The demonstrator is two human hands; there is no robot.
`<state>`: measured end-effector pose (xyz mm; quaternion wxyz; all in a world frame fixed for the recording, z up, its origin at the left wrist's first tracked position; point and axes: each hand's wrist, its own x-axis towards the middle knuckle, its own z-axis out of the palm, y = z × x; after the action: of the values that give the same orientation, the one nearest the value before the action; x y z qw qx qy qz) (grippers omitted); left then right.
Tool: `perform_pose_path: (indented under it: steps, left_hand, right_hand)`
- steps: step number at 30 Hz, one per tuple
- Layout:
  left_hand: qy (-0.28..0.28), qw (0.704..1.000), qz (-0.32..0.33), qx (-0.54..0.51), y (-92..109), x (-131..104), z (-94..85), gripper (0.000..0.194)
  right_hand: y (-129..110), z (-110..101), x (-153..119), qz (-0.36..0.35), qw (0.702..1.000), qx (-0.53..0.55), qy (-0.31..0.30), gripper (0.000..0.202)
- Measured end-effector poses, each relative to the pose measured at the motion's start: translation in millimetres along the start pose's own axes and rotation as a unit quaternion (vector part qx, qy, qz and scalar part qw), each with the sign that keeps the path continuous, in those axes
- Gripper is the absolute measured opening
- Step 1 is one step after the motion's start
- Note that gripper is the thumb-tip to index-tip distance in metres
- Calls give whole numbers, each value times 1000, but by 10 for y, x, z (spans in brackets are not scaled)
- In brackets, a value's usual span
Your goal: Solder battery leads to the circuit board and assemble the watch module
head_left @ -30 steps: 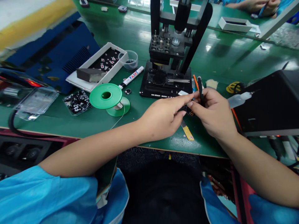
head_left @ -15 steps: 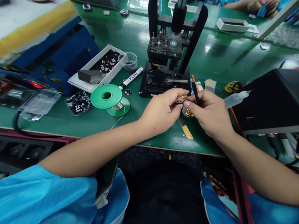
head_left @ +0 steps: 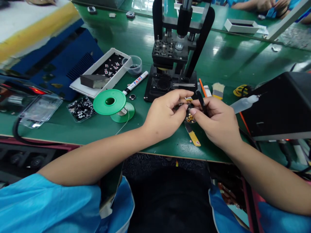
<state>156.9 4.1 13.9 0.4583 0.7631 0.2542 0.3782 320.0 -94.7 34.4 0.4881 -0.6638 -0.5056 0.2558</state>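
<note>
Left hand point(head_left: 164, 113) first: thumb and index sit a bit apart, with some small dark bits showing between them. The far fingers are tucked out of sight, so I honestly can't tell if it's clamped on anything. Right hand point(head_left: 216, 118) is closed around a slim black tool point(head_left: 201, 98), and its thumb tip is right up against a round part point(head_left: 190, 118) with gold-looking patches.

That round part is the bit everything hangs on, imo. It's between the two hands, just under the fingertips, with both thumbs right at it, but more of it shows by the right thumb, so I'd call that hand the nearer one. It's a disc, so no real long axis to speak of. The tool does have one: it slants up and away toward the left, its free end above the part and clear of it as far as I can see.

Just below the part there's a yellow-handled blade point(head_left: 193, 134) lying on the desk point(head_left: 167, 149). Behind the hands sits a black press point(head_left: 172, 81). Further out you've got a green spool point(head_left: 109, 101) and a paint marker point(head_left: 136, 82) off left, and a brush point(head_left: 218, 90) beyond the right hand.
</note>
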Motion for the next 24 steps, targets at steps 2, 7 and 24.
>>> perform_pose_path:
  steps: [2,7,24]
  left_hand:
    - [-2,1000,1,-5,-14,-1,-3,39]
    - [-15,1000,-11,-17,-25,3,-42,45]
    - [-44,994,-46,-88,-29,66,-83,39]
  right_hand:
    - [-14,8,-11,-5,1000,4,-3,3]
    - [-58,24,-19,9,1000,9,-21,6]
    - [-44,-2,68,48,993,109,-16,17]
